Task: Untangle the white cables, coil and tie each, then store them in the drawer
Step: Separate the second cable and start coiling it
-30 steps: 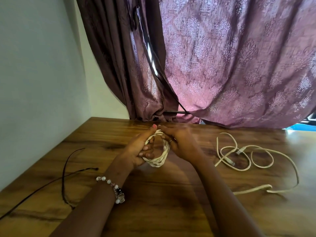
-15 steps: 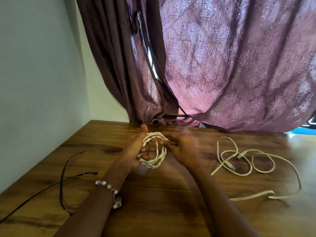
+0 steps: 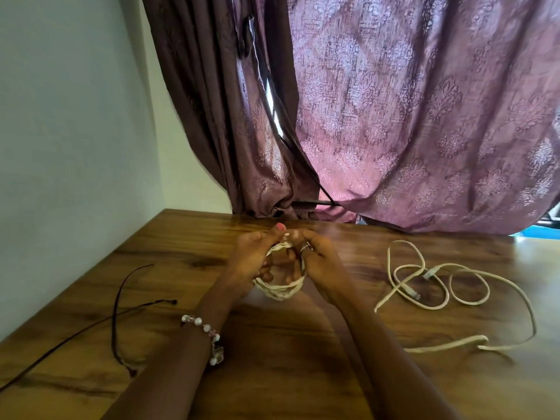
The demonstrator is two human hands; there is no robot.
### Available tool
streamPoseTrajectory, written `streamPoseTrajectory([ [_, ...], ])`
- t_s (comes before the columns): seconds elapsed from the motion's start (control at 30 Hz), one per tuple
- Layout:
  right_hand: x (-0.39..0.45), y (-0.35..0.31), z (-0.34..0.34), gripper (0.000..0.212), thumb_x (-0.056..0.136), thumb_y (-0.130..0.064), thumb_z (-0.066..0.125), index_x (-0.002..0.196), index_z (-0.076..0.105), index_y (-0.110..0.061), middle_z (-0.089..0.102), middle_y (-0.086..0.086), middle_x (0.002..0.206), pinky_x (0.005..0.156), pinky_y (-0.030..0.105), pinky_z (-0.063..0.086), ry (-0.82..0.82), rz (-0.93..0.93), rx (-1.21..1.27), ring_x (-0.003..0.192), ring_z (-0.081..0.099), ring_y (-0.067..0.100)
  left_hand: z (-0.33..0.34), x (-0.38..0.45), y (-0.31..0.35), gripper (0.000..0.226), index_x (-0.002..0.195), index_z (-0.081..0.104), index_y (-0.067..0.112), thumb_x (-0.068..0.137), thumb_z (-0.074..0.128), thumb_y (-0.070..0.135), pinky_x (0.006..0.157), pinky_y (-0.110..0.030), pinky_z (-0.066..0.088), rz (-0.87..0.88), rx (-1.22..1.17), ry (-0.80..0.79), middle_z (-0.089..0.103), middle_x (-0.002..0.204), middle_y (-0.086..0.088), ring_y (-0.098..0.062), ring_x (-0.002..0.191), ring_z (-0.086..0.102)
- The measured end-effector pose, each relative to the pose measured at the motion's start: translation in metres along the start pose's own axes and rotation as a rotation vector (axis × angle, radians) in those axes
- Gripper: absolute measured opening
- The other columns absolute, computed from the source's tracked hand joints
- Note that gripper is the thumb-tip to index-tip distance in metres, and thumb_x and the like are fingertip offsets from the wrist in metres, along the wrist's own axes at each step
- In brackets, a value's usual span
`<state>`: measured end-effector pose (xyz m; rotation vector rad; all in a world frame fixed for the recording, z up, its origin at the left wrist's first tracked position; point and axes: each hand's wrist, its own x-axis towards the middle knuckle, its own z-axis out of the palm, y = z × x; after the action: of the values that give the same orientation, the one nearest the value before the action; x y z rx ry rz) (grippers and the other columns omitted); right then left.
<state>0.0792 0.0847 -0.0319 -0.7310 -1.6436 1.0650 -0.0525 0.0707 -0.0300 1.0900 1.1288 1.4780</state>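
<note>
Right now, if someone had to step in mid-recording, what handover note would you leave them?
Left hand: grips the coiled white cable on its left side, thumb up at the top.
Right hand: grips the same coil on its right side, fingers working at the top.
Both hold the coil just above the wooden table.
Second white cable: loose on the table to the right, in open loops, connectors showing, untouched.
Done: first cable coiled. Whether its tie is finished is hidden by the fingers.
Left: secure this coil, coil and tie the second cable, store both. No drawer is in view.
</note>
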Motion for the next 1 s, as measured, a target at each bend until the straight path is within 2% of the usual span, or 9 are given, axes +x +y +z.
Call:
streamPoseTrajectory([
  [0.1,0.002,0.005,0.004,0.035,0.102,-0.022,0.04,0.102,0.066,0.0,0.048,0.011,0.062,0.038,0.021,0.037,0.083,0.12,0.196,0.041,0.04,0.01,0.004,0.003,-0.005,0.038,0.071,0.063,0.006,0.083,0.067,0.042,0.043,-0.022,0.044,0.069,-0.012,0.149,0.063,0.059,-0.008,-0.015,0.045,0.057],
  [0.23,-0.001,-0.001,0.004,0.03,0.101,-0.01,0.038,0.113,0.063,0.003,0.067,0.008,0.074,0.048,0.022,0.049,0.009,0.144,0.403,0.056,0.062,0.011,0.001,0.008,-0.005,0.032,0.08,0.067,0.001,0.078,0.076,0.031,0.063,-0.034,0.044,0.05,-0.149,0.25,0.066,0.073,-0.017,-0.029,0.07,0.058],
  [0.33,-0.004,-0.002,0.002,0.03,0.1,-0.004,0.036,0.115,0.063,-0.002,0.07,0.001,0.071,0.054,0.021,0.05,-0.057,0.131,0.29,0.058,0.061,0.01,-0.002,0.007,-0.007,0.026,0.075,0.066,0.003,0.079,0.076,0.027,0.052,-0.027,0.039,0.054,-0.126,0.278,0.063,0.067,-0.015,-0.028,0.066,0.054],
  [0.43,-0.003,-0.003,-0.009,0.034,0.1,-0.002,0.036,0.11,0.067,-0.014,0.069,0.01,0.083,0.059,0.028,0.051,-0.102,0.156,0.16,0.069,0.057,0.027,0.001,0.006,-0.012,0.03,0.077,0.065,0.0,0.082,0.072,0.029,0.037,-0.019,0.032,0.101,-0.004,0.286,0.06,0.068,-0.016,-0.026,0.058,0.051],
  [0.57,-0.002,-0.004,-0.012,0.03,0.101,-0.006,0.037,0.119,0.061,-0.006,0.071,0.019,0.089,0.053,0.026,0.047,-0.057,0.189,0.06,0.07,0.061,0.032,0.01,0.004,-0.016,0.028,0.07,0.064,0.006,0.085,0.067,0.029,0.039,-0.023,0.035,0.166,0.139,0.314,0.058,0.057,-0.006,-0.019,0.05,0.05],
  [0.73,-0.005,-0.007,0.0,0.029,0.103,-0.009,0.034,0.111,0.06,0.001,0.057,-0.011,0.044,0.036,0.015,0.03,-0.018,0.107,0.032,0.036,0.05,-0.003,0.013,0.001,-0.016,0.021,0.07,0.065,0.019,0.089,0.062,0.027,0.037,-0.02,0.037,0.116,0.069,0.291,0.063,0.064,-0.004,-0.015,0.05,0.057],
  [0.83,-0.002,-0.001,0.005,0.026,0.101,-0.001,0.037,0.105,0.061,0.008,0.065,-0.002,0.063,0.042,0.01,0.04,0.103,0.001,0.01,0.045,0.057,-0.002,0.018,-0.003,-0.014,0.023,0.072,0.064,0.018,0.093,0.056,0.025,0.037,-0.02,0.037,0.067,-0.015,0.277,0.06,0.059,-0.003,-0.012,0.042,0.052],
  [0.93,0.003,0.015,0.004,0.023,0.097,-0.007,0.044,0.096,0.067,-0.006,0.068,0.006,0.077,0.058,0.022,0.047,0.223,-0.085,-0.149,0.065,0.063,0.009,0.022,-0.006,-0.012,0.032,0.08,0.066,0.012,0.097,0.047,0.032,0.044,-0.026,0.042,0.022,0.081,0.212,0.06,0.061,-0.008,-0.018,0.049,0.053],
  [1.0,0.004,0.023,0.002,0.022,0.096,-0.013,0.045,0.093,0.067,-0.012,0.068,0.001,0.076,0.054,0.018,0.043,0.259,-0.093,-0.173,0.062,0.059,0.003,0.022,-0.007,-0.011,0.037,0.081,0.066,0.01,0.098,0.044,0.036,0.044,-0.026,0.043,-0.022,0.119,0.151,0.057,0.058,-0.007,-0.019,0.047,0.051],
])
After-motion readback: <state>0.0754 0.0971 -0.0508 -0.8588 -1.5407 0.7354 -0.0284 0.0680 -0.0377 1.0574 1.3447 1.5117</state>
